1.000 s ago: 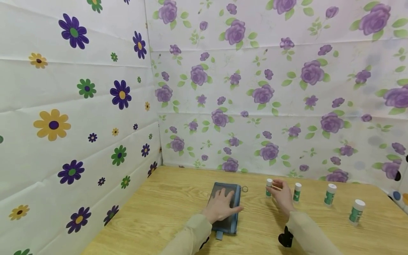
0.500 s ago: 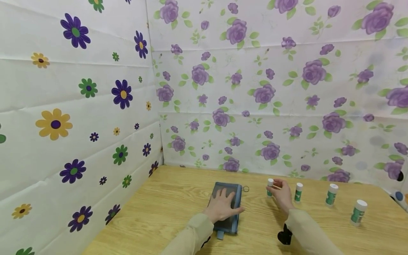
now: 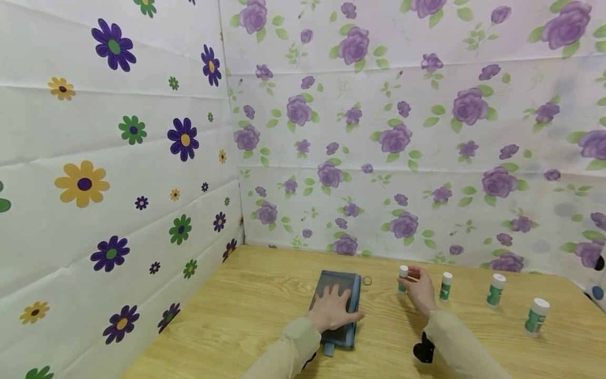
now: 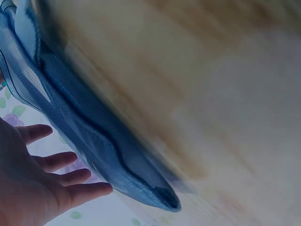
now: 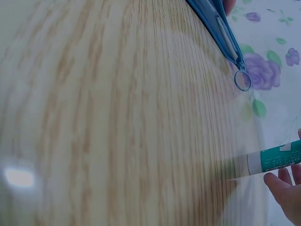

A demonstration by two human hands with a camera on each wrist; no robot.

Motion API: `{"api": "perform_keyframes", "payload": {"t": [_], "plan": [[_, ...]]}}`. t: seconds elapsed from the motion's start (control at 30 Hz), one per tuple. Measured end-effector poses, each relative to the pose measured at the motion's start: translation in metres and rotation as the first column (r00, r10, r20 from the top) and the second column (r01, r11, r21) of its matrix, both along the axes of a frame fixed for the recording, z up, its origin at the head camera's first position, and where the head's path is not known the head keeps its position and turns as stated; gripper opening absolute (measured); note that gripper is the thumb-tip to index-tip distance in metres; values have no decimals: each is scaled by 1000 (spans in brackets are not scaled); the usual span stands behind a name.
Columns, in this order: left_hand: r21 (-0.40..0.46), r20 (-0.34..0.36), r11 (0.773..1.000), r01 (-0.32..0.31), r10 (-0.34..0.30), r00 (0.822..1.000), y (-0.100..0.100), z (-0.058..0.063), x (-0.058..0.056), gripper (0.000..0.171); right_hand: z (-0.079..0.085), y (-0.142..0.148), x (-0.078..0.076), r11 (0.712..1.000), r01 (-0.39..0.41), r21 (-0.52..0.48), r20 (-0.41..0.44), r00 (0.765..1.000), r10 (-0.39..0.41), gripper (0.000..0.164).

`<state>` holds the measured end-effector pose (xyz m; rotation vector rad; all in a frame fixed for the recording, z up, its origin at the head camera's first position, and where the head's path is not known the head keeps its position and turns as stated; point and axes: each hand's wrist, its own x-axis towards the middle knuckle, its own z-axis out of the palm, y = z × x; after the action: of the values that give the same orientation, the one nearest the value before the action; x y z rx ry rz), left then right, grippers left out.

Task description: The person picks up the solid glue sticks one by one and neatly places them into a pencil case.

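Note:
A blue mesh zip pouch (image 3: 339, 279) lies on the wooden table. My left hand (image 3: 333, 310) rests on it, palm down with fingers spread. In the left wrist view, the blue zip edge (image 4: 94, 122) runs past the fingertips. To the right of the pouch, my right hand (image 3: 420, 288) pinches a small upright glue stick (image 3: 403, 271) with a white cap and green label. The right wrist view shows its white base and green label (image 5: 282, 157) beside the thumb.
Three more upright glue sticks stand to the right, growing larger along the row: a slim one (image 3: 446, 287), a medium one (image 3: 496, 290) and the widest (image 3: 537, 317). A metal ring (image 3: 366, 280) hangs off the pouch's far corner. Flowered sheets back the table (image 3: 265, 316).
The head view has turned slightly left, so everything shifts a little to the right. Both hands, the pouch and the glue sticks keep their places on the table.

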<state>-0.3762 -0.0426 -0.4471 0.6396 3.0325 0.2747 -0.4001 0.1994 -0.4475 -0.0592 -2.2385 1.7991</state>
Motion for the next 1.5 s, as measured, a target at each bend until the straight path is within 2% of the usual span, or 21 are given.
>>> {"api": "perform_keyframes", "payload": {"t": [0.27,0.63,0.87,1.07,1.33,1.5], "plan": [[-2,19,1000,-1,1,1000,0,4,2,67,1,-3,-1,1000,5,26,1,1000,-5,46],[-13,40,1000,-1,1,999,2,2,2,64,-5,2,-3,996,15,86,10,1000,-16,39],[-4,38,1000,-12,12,999,4,2,2,59,-4,3,-3,996,15,85,5,1000,-15,39],[48,35,999,-13,12,999,5,1,5,50,1,3,-2,997,5,76,15,1000,-6,39],[109,-22,994,-31,34,999,7,2,12,39,11,-2,4,999,-28,19,18,999,27,37],[153,-29,988,-12,17,999,8,4,13,34,16,-3,8,999,-39,11,15,999,39,38]]}}
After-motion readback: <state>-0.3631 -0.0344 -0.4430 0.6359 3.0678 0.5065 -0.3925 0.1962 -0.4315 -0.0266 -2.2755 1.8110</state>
